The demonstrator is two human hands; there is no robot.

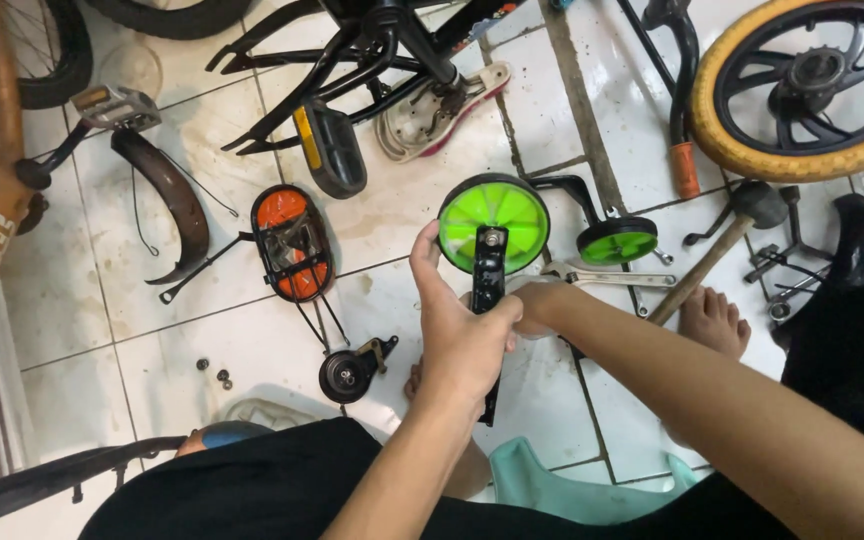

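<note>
I see my left hand clamped around the black bracket of the green training wheel, its long axis running straight away from me, wheel at the far end, while my right hand grips just behind it.

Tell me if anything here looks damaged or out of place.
The white tiled floor is stained brown and littered with loose small dark nuts. The green training wheel on its black bracket, held by both hands, looks intact.
</note>
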